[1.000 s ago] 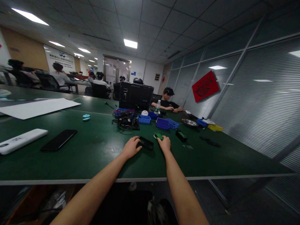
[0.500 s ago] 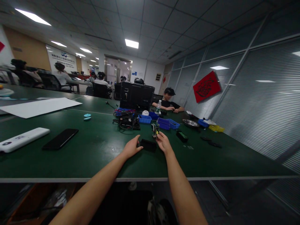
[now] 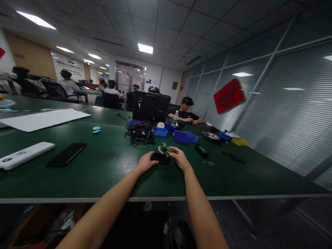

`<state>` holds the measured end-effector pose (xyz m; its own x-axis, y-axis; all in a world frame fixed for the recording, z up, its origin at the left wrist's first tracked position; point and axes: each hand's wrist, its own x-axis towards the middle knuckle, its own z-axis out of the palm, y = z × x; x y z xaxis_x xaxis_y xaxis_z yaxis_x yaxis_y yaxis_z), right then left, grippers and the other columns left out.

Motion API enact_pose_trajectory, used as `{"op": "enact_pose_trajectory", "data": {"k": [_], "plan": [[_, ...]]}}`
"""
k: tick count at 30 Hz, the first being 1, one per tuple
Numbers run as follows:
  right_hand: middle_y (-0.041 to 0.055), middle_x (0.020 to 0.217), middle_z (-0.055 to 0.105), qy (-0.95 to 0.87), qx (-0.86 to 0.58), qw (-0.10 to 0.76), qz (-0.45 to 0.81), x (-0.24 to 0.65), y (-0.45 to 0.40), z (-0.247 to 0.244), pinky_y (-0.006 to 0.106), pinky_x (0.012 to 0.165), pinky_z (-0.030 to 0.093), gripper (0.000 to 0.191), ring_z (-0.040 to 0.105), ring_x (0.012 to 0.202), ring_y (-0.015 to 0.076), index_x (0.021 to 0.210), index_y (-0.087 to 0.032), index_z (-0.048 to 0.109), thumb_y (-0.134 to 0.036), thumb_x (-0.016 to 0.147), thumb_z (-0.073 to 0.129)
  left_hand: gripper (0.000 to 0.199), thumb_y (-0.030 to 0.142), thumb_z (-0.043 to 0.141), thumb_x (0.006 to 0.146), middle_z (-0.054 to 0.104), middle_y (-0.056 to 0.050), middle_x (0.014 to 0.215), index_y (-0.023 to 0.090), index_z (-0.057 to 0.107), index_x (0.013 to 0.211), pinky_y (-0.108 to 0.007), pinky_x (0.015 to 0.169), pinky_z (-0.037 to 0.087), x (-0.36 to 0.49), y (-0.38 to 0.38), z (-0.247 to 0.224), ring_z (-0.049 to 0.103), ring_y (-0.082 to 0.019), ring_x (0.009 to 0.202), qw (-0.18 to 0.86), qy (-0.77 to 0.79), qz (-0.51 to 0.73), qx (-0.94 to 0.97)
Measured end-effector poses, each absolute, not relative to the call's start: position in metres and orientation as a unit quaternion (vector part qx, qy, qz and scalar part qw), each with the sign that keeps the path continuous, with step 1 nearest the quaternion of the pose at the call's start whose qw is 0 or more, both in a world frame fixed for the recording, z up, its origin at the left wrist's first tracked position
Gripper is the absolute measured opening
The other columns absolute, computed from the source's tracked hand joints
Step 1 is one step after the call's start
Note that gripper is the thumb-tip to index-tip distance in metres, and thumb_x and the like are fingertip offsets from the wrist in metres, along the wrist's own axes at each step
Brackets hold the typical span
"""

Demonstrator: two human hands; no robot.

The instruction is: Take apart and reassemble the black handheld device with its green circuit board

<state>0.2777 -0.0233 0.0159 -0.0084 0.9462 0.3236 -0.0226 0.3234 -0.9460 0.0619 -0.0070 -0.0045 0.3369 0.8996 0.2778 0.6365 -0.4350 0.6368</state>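
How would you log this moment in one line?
left hand: holds black case | right hand: holds green circuit board near case | beyond: blue bins, baseball

The circuit board in the right hand, to the right of the black case a second ago and then raised nearly upright, now tilts above it. The case's left end lies deeper within the left hand than half a second ago.
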Motion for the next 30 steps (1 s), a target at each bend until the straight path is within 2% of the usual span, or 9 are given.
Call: {"op": "enact_pose_trajectory", "data": {"k": [8,15,21,24,27,30], "plan": [[0.0018,0.097,0.055,-0.679,-0.480,0.469,0.297,0.2734,-0.0249,0.0150,0.028,0.076,0.038,0.041,0.050,0.082,0.0148,0.098,-0.021,0.063,-0.030,0.059,0.069,0.054,0.037,0.065,0.065,0.061,-0.005,0.109,0.021,0.051,0.115,-0.026,0.082,0.040,0.0629,-0.0015,-0.0105,0.056,-0.020,0.098,0.187,0.489,0.290,0.801],[0.0019,0.095,0.053,-0.693,-0.511,0.439,0.255,0.2721,-0.0262,0.0173,0.028,0.076,0.039,0.039,0.050,0.082,0.0147,0.099,-0.020,0.063,-0.030,0.061,0.068,0.055,0.039,0.064,0.066,0.061,-0.006,0.108,0.021,0.051,0.116,-0.026,0.081,0.040,0.0632,-0.0009,-0.0110,0.056,-0.020,0.097,0.172,0.493,0.282,0.805],[0.0045,0.101,0.056,-0.693,-0.532,0.402,0.274,0.2736,-0.0253,0.0152,0.030,0.081,0.040,0.044,0.052,0.088,0.0172,0.102,-0.020,0.062,-0.033,0.061,0.069,0.056,0.040,0.064,0.066,0.061,-0.006,0.109,0.020,0.050,0.118,-0.027,0.083,0.040,0.0638,-0.0004,-0.0121,0.056,-0.020,0.099,0.169,0.497,0.277,0.805],[0.0055,0.102,0.059,-0.667,-0.532,0.426,0.302,0.2748,-0.0230,0.0119,0.031,0.085,0.039,0.051,0.053,0.094,0.0180,0.111,-0.020,0.058,-0.036,0.063,0.068,0.058,0.039,0.063,0.067,0.060,-0.006,0.112,0.020,0.049,0.120,-0.026,0.085,0.039,0.0641,-0.0001,-0.0132,0.055,-0.020,0.101,0.170,0.499,0.283,0.801],[0.0063,0.098,0.060,-0.652,-0.538,0.436,0.310,0.2750,-0.0212,0.0083,0.031,0.084,0.041,0.050,0.055,0.091,0.0174,0.111,-0.017,0.057,-0.040,0.067,0.064,0.057,0.037,0.063,0.067,0.059,-0.006,0.113,0.019,0.049,0.120,-0.027,0.086,0.039,0.0641,0.0003,-0.0141,0.054,-0.020,0.102,0.170,0.496,0.291,0.801],[0.0074,0.099,0.061,-0.667,-0.554,0.385,0.316,0.2729,-0.0222,0.0076,0.031,0.080,0.042,0.049,0.056,0.089,0.0183,0.107,-0.016,0.059,-0.044,0.067,0.063,0.057,0.035,0.064,0.067,0.059,-0.006,0.114,0.018,0.050,0.119,-0.027,0.089,0.038,0.0637,0.0006,-0.0140,0.053,-0.020,0.103,0.170,0.486,0.311,0.799]]}}
